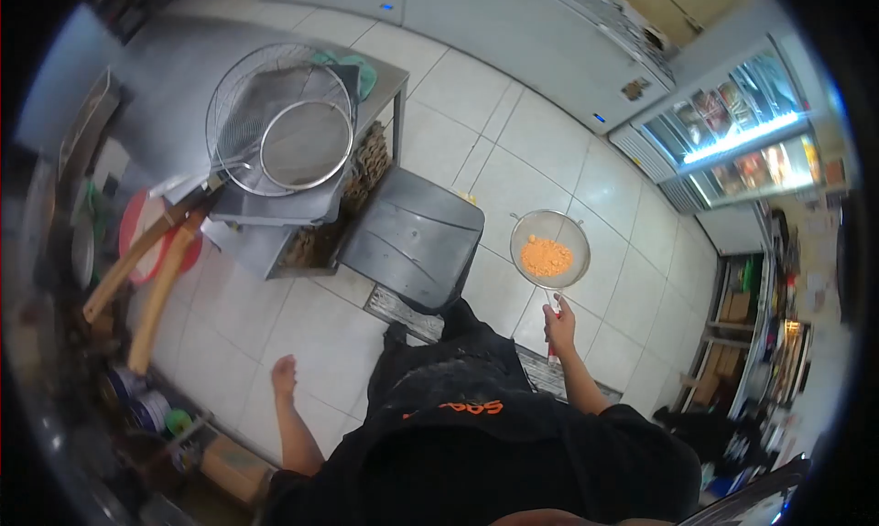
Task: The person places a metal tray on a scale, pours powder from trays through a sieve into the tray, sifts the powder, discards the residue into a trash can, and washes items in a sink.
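Note:
My right hand (560, 326) is closed round the red handle (553, 350) of a round sieve, held out in front of me to the right. An orange, crumbly powder (547, 258) lies in the mesh of the sieve (575, 228). On the other side, my left hand (285, 377) hangs loosely over the floor, apart from everything, its fingers slightly bent and nothing visible in it.
Large wire strainers (307, 146) with wooden handles (156, 297) rest over a steel table (183, 59) on the left. A grey lidded bin (412, 233) stands before me. A lit display fridge (742, 132), white chest freezers (513, 41) and shelves (732, 315) line the room round the tiled floor (467, 86).

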{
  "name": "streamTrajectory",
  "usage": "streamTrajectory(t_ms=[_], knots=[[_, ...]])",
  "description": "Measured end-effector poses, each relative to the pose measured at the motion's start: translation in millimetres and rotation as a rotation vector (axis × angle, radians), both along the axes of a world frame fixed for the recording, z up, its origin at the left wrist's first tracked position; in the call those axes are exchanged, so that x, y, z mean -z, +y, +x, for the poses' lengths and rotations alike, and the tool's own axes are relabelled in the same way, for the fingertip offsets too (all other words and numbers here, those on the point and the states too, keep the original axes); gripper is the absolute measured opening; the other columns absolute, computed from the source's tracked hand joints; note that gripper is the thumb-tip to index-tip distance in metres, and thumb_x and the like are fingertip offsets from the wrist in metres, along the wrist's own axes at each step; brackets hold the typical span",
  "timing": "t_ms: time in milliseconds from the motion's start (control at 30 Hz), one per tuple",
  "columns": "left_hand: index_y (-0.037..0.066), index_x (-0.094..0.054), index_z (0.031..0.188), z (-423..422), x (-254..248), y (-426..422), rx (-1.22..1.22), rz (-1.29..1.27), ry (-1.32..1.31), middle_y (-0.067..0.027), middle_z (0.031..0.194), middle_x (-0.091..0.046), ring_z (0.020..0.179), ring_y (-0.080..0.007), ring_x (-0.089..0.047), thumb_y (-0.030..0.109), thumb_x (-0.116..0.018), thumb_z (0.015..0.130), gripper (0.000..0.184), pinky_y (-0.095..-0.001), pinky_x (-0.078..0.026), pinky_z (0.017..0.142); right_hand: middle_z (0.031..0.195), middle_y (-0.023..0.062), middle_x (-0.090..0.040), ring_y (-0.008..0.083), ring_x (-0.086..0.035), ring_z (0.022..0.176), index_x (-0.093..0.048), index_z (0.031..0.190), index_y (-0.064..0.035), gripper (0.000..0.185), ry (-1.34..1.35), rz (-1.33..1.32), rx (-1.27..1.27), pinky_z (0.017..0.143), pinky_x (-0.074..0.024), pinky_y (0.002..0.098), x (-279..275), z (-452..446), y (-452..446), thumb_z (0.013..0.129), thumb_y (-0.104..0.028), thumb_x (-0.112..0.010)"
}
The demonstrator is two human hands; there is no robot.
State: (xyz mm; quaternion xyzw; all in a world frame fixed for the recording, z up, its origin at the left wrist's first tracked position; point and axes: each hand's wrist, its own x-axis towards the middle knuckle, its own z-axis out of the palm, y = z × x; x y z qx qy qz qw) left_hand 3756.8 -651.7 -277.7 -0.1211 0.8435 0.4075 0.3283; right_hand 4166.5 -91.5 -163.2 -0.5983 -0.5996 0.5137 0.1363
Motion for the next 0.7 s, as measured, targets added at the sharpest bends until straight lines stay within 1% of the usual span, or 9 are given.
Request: streamTrajectory(t_ms=[167,267,333,400,467,533,600,667,700], knots=[[0.012,-0.064,0.122,91,-56,26,-0.387,-0.049,-0.014,0.0006,0.103,-0.064,0.084,-0.0131,-0.055,0.038,-0.063,0.093,0.039,-0.03,-0.047,0.065,0.055,-0.0027,-0.045,0.0078,-0.042,0.04,-0.044,0.144,-0.0061,0.056,-0.062,0.016,-0.167,0.035,-0.0356,0.0266,19,-18,89,0.093,-0.018,-0.064],[0.015,-0.064,0.122,163,-57,53,-0.322,0.06,-0.14,0.0009,0.105,-0.064,0.09,-0.014,-0.059,0.043,-0.062,0.095,0.039,-0.033,-0.049,0.069,0.055,-0.0018,-0.045,0.0099,-0.044,0.042,-0.048,0.142,-0.0078,0.054,-0.149,0.093,-0.271,0.04,-0.0383,0.0294,39,-7,129,0.092,-0.019,-0.066],[0.021,-0.063,0.124,204,-47,73,-0.251,0.009,-0.331,0.0015,0.11,-0.065,0.092,-0.0157,-0.061,0.039,-0.061,0.095,0.035,-0.0401,-0.05,0.074,0.056,0.008,-0.053,0.0205,-0.053,0.048,-0.051,0.14,-0.0063,0.054,-0.271,0.366,-0.446,0.052,-0.0461,0.0378,48,-1,150,0.09,-0.022,-0.067],[0.022,-0.061,0.126,241,-44,92,-0.342,0.074,-0.492,0.001,0.117,-0.064,0.098,-0.0183,-0.061,0.036,-0.061,0.094,0.035,-0.0432,-0.048,0.082,0.06,0.0126,-0.057,0.0258,-0.058,0.053,-0.051,0.139,-0.0058,0.055,-0.287,0.315,-0.491,0.056,-0.0474,0.0404,40,-8,164,0.09,-0.022,-0.067],[0.021,-0.059,0.128,287,-21,83,-0.235,0.313,-0.362,-0.0008,0.123,-0.063,0.103,-0.0204,-0.06,0.035,-0.06,0.095,0.036,-0.0447,-0.047,0.086,0.064,0.0171,-0.061,0.0312,-0.062,0.058,-0.051,0.139,-0.0053,0.055,-0.3,0.267,-0.538,0.061,-0.0488,0.0431,40,-18,175,0.089,-0.022,-0.066],[0.021,-0.059,0.129,306,-29,96,-0.12,0.154,-0.347,-0.0008,0.124,-0.062,0.104,-0.0208,-0.06,0.034,-0.059,0.095,0.036,-0.0447,-0.047,0.086,0.072,0.0217,-0.065,0.0386,-0.065,0.07,-0.051,0.139,-0.0056,0.054,-0.305,0.321,-0.704,0.066,-0.0499,0.0466,44,-29,184,0.089,-0.021,-0.065],[0.02,-0.058,0.13,321,-38,100,-0.013,-0.001,-0.333,-0.0007,0.125,-0.062,0.105,-0.0213,-0.059,0.032,-0.057,0.096,0.036,-0.0447,-0.047,0.087,0.077,0.0224,-0.065,0.0395,-0.065,0.075,-0.049,0.14,-0.0059,0.055,-0.311,0.321,-0.808,0.069,-0.0503,0.0476,54,-44,189,0.089,-0.02,-0.064],[0.018,-0.058,0.13,338,-44,96,-0.517,0.291,-0.359,-0.0003,0.124,-0.061,0.105,-0.0204,-0.059,0.031,-0.057,0.095,0.037,-0.0419,-0.047,0.086,0.081,0.0232,-0.066,0.0405,-0.065,0.08,-0.048,0.141,-0.0061,0.055,-0.32,0.33,-0.917,0.073,-0.0507,0.0486,70,-62,188,0.089,-0.019,-0.063],[0.018,-0.058,0.13,346,-49,98,-0.537,0.296,-0.353,-0.0003,0.124,-0.061,0.105,-0.0204,-0.059,0.031,-0.057,0.095,0.037,-0.0419,-0.047,0.086,0.084,0.0231,-0.066,0.0396,-0.065,0.081,-0.048,0.141,-0.0062,0.055,-0.271,0.39,-0.983,0.075,-0.051,0.0487,81,-71,186,0.089,-0.017,-0.063]])
